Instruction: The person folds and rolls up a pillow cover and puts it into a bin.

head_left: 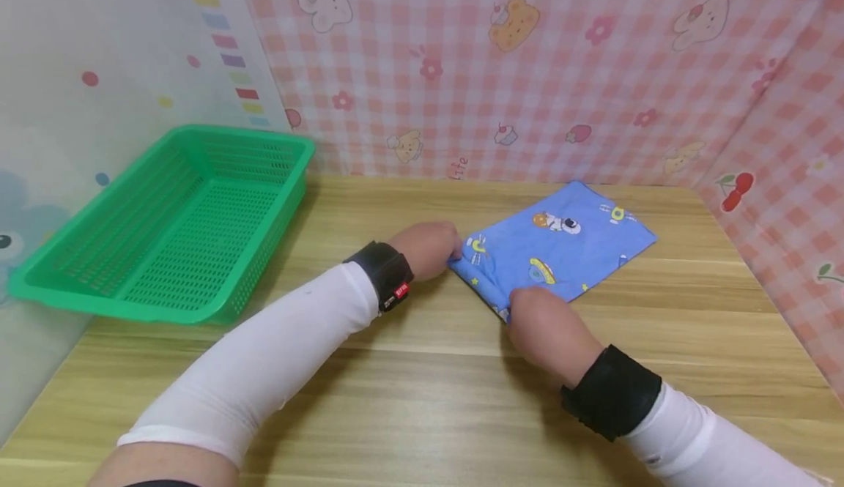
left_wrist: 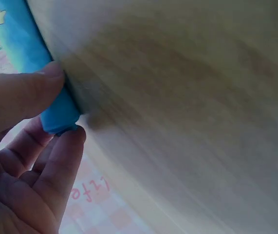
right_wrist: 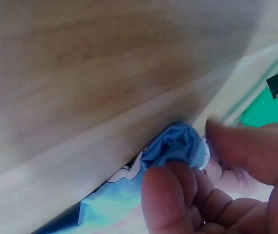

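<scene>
A blue cloth [head_left: 527, 242] printed with astronauts, stars and a planet lies on the wooden table, its near-left edge rolled over. At the roll's far-left end is my left hand [head_left: 430, 247]; in the left wrist view its thumb and fingers pinch the rolled blue end [left_wrist: 61, 109]. My right hand [head_left: 550, 329] holds the roll's near end. The right wrist view shows curled fingers [right_wrist: 165, 195] against the bunched, spiral end of the cloth [right_wrist: 175, 146], with the thumb on the other side. Most of the roll between the hands shows in the head view.
A green plastic basket [head_left: 231, 304] with perforated walls stands at the table's left. Behind the wooden table [head_left: 395, 399] rises a pink checked wall covering [head_left: 461, 106], which continues along the right side. A black band [head_left: 382, 274] circles each wrist over white sleeves.
</scene>
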### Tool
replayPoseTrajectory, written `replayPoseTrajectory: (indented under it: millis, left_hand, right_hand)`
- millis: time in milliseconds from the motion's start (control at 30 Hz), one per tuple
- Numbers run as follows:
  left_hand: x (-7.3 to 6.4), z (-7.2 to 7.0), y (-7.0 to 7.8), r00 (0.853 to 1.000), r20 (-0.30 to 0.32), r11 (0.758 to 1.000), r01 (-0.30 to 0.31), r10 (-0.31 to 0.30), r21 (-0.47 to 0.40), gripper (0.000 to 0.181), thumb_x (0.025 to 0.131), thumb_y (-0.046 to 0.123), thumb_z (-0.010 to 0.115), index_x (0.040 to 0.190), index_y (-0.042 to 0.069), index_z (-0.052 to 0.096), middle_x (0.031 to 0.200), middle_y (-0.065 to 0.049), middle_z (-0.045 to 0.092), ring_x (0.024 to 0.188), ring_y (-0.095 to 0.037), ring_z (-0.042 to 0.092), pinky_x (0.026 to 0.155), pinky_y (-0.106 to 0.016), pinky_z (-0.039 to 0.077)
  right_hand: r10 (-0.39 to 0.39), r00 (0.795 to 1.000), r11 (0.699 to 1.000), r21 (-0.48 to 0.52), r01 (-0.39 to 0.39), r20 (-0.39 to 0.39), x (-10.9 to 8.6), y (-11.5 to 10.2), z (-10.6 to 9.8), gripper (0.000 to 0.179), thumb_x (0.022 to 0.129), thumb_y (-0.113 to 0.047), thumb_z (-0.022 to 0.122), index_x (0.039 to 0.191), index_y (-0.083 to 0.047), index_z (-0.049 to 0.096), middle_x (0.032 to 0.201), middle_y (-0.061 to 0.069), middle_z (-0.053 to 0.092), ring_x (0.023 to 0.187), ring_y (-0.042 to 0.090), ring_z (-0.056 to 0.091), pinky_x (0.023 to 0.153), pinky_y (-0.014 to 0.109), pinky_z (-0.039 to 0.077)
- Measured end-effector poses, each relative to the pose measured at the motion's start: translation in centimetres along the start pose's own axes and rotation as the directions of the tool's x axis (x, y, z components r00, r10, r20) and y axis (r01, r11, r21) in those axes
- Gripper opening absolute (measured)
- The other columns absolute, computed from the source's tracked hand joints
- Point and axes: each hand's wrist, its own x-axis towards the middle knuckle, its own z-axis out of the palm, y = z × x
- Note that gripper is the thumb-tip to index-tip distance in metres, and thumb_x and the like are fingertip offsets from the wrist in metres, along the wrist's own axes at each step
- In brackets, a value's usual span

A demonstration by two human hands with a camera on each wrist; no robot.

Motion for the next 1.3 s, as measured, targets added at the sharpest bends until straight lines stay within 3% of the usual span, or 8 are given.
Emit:
replayPoseTrajectory:
  millis: [233,467,600,833,1033,1300]
  left_hand:
    - [0.2,0.1,0.0,1.0,-0.006,1.0,0.0,0.0,-0.023,0.014,0.097,0.006,0.069,0.103,0.013,0.078,0.109,-0.001,0.073,0.101,-0.016,0.067,0.095,-0.031,0.056]
    - [0.2,-0.1,-0.1,1.0,0.018,0.999,-0.012,0.013,-0.039,0.021,0.099,0.007,0.066,0.116,0.013,0.078,0.122,-0.003,0.073,0.116,-0.02,0.068,0.107,-0.034,0.054]
    - [0.3,-0.3,-0.2,0.999,0.049,0.999,0.003,-0.001,-0.04,0.026,0.103,0.01,0.061,0.124,0.014,0.076,0.128,-0.002,0.071,0.124,-0.02,0.066,0.113,-0.035,0.05]
    - [0.6,-0.4,-0.1,0.996,0.088,1.0,-0.007,0.009,-0.018,0.028,0.105,0.012,0.058,0.128,0.015,0.074,0.126,0.0,0.067,0.119,-0.019,0.066,0.111,-0.034,0.051]
    - [1.0,-0.2,-0.3,0.997,0.083,1.0,-0.005,0.007,-0.028,0.029,0.105,0.012,0.058,0.128,0.015,0.074,0.125,-0.001,0.066,0.117,-0.019,0.065,0.11,-0.034,0.051]
    - [1.7,-0.6,-0.4,0.993,0.115,0.992,0.055,-0.042,-0.11,0.027,0.106,0.015,0.059,0.128,0.014,0.075,0.126,-0.005,0.067,0.118,-0.022,0.064,0.11,-0.038,0.051]
  right_hand:
    - [-0.031,0.999,0.999,-0.032,0.03,-0.019,-0.1,0.1,0.2,0.006,0.093,0.0,0.069,0.089,0.0,0.065,0.074,0.007,0.061,0.068,0.018,0.057,0.062,0.037,0.057]
    - [-0.023,1.0,0.999,-0.035,0.023,-0.008,0.1,0.5,0.1,0.004,0.093,-0.002,0.067,0.089,0.0,0.066,0.072,0.006,0.059,0.064,0.018,0.056,0.058,0.037,0.055]
    - [-0.004,0.999,1.0,-0.021,0.005,0.048,0.4,1.1,0.0,0.005,0.093,-0.004,0.065,0.09,-0.001,0.065,0.073,0.006,0.059,0.066,0.019,0.056,0.061,0.038,0.057]
    - [0.052,0.978,0.99,0.117,-0.077,0.204,1.3,2.3,-0.9,0.014,0.1,-0.007,0.06,0.103,0.001,0.071,0.087,0.008,0.065,0.077,0.022,0.058,0.071,0.037,0.054]
    - [0.047,0.972,0.979,0.184,-0.091,0.231,1.7,3.4,-1.4,0.016,0.098,-0.007,0.065,0.111,0.001,0.072,0.096,0.01,0.069,0.084,0.023,0.061,0.076,0.039,0.054]
    - [0.068,0.963,0.938,0.311,-0.151,0.262,2.3,4.7,-1.5,0.011,0.095,-0.009,0.071,0.092,-0.009,0.06,0.084,0.005,0.059,0.076,0.021,0.057,0.066,0.03,0.044]
